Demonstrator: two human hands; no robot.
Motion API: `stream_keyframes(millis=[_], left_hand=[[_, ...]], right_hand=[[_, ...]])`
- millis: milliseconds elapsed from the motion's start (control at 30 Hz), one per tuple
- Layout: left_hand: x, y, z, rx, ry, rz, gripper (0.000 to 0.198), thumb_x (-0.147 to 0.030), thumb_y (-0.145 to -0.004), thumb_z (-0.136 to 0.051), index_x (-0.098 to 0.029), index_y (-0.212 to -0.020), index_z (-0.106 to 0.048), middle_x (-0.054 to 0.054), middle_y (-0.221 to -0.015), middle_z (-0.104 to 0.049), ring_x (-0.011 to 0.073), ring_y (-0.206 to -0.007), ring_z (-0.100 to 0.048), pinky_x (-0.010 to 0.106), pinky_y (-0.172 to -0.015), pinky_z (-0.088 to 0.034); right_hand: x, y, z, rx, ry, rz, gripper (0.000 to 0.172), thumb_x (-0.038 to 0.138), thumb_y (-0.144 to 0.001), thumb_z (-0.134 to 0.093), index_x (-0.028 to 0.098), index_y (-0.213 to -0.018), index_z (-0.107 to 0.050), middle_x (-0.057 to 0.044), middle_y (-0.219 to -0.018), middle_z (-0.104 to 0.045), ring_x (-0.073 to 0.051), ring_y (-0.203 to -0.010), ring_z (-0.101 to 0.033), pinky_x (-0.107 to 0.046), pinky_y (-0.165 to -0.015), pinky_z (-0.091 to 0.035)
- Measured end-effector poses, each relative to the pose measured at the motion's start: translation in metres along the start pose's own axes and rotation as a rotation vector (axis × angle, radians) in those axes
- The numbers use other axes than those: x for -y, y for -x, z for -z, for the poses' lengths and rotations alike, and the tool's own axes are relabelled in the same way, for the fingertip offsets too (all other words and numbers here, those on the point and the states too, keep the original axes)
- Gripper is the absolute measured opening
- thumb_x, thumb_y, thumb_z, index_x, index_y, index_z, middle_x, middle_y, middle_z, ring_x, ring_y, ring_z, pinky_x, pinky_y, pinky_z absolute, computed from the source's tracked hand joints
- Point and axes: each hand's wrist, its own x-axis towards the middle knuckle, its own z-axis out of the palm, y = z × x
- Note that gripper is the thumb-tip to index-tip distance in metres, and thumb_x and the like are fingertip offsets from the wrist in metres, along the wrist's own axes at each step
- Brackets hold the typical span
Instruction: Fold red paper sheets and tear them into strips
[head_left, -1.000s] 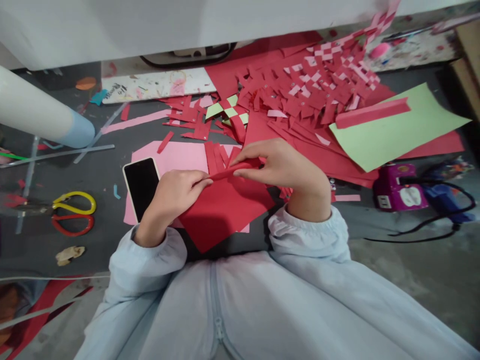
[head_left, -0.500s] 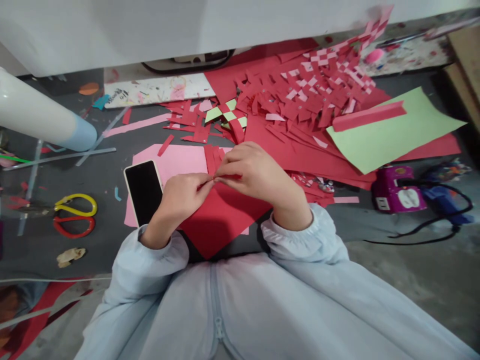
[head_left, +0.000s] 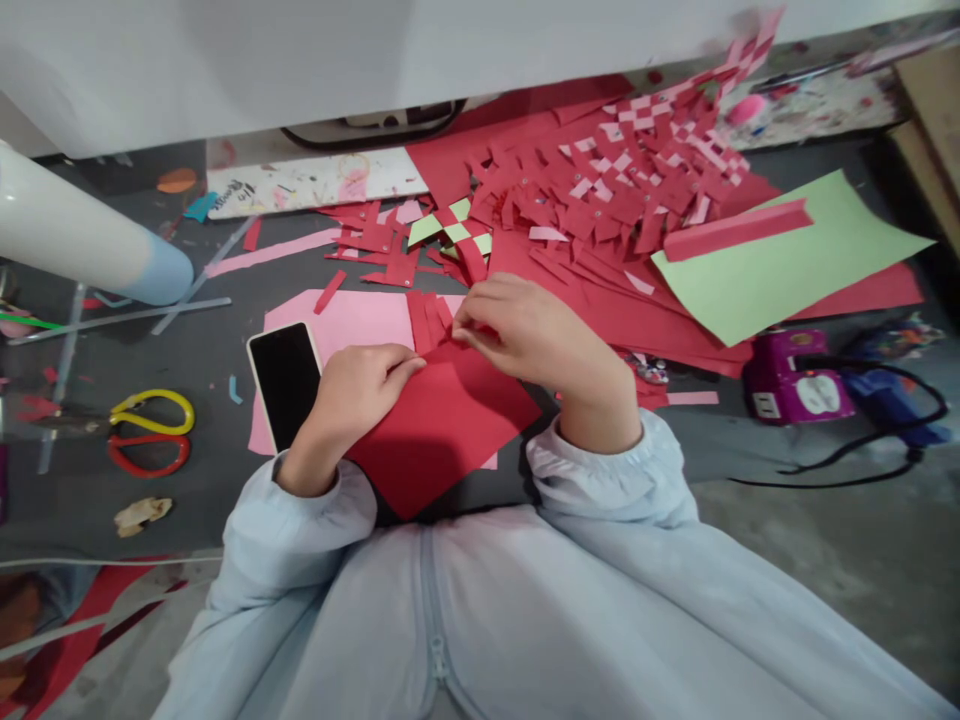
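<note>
A sheet of red paper [head_left: 442,420] lies in front of me over a pink sheet [head_left: 360,318]. My left hand [head_left: 364,390] pinches the red sheet's upper left edge between thumb and fingers. Farther right, my right hand [head_left: 517,330] is closed at the same sheet's upper edge, thumb against the fingertips, and seems to grip the paper there. Several narrow red strips [head_left: 429,318] lie just beyond the two hands on the pink sheet. Beside my left wrist rests a phone [head_left: 286,385] with a dark screen.
Scissors [head_left: 150,430] with yellow and red handles lie at left, below a white bottle [head_left: 82,230]. Woven red and pink strips [head_left: 622,170] are heaped at the back. A green sheet [head_left: 780,260] and a purple box [head_left: 796,380] are on the right.
My right hand has slid right along the red sheet's upper edge, away from the left. The left hand has shifted slightly left, so a gap now shows between them.
</note>
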Motion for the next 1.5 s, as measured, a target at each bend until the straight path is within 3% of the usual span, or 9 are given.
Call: stream_keyframes(millis=[200,533,933,1100,1267,1500], left_hand=[[0.001,0.0,0.004,-0.044,0.021,0.04,0.027,-0.039,-0.093,-0.053,-0.027,-0.092,-0.077,0.001,-0.092,-0.079,0.0198,-0.082,-0.071,0.03,-0.068,-0.045],[0.001,0.001,0.004,-0.038,0.043,0.015,0.028,-0.04,-0.093,-0.053,-0.025,-0.087,-0.076,0.001,-0.089,-0.079,0.0188,-0.079,-0.071,0.03,-0.066,-0.045],[-0.001,0.001,0.003,0.03,0.028,-0.037,0.031,-0.039,-0.095,-0.049,-0.023,-0.088,-0.074,0.003,-0.087,-0.078,0.0188,-0.075,-0.068,0.03,-0.064,-0.042],[0.0,0.001,0.003,0.023,0.058,-0.017,0.029,-0.038,-0.094,-0.051,-0.023,-0.084,-0.074,0.002,-0.086,-0.078,0.0187,-0.076,-0.069,0.03,-0.064,-0.042],[0.0,0.001,0.003,-0.021,0.036,0.009,0.028,-0.039,-0.094,-0.051,-0.025,-0.088,-0.074,0.002,-0.087,-0.078,0.0181,-0.073,-0.067,0.03,-0.064,-0.041],[-0.001,0.001,0.005,-0.019,0.049,0.039,0.026,-0.036,-0.093,-0.052,-0.024,-0.089,-0.074,0.002,-0.086,-0.077,0.0184,-0.074,-0.067,0.03,-0.064,-0.041]], right_hand=[[-0.009,0.004,0.01,-0.069,-0.096,-0.071,0.019,0.031,-0.093,-0.053,0.019,-0.087,-0.066,-0.01,-0.091,-0.067,-0.023,-0.089,-0.058,-0.037,-0.083,-0.044],[-0.009,0.002,0.008,0.011,-0.213,-0.09,0.015,0.024,-0.09,-0.056,0.018,-0.08,-0.067,-0.008,-0.086,-0.068,-0.021,-0.084,-0.06,-0.033,-0.076,-0.045],[0.009,-0.008,-0.008,0.062,-0.086,0.091,0.02,0.023,-0.09,-0.053,0.017,-0.082,-0.07,-0.008,-0.078,-0.065,-0.021,-0.076,-0.054,-0.034,-0.072,-0.04],[-0.006,-0.001,0.003,0.029,-0.169,0.007,0.018,0.024,-0.09,-0.053,0.017,-0.079,-0.066,-0.008,-0.08,-0.068,-0.021,-0.08,-0.057,-0.035,-0.077,-0.043],[-0.021,0.007,0.013,-0.109,-0.24,-0.143,0.012,0.028,-0.086,-0.06,0.021,-0.076,-0.063,-0.005,-0.08,-0.069,-0.019,-0.078,-0.06,-0.033,-0.074,-0.044],[-0.015,0.004,0.007,-0.18,-0.271,-0.198,0.01,0.024,-0.086,-0.06,0.02,-0.078,-0.065,-0.005,-0.082,-0.07,-0.018,-0.079,-0.063,-0.032,-0.073,-0.046]])
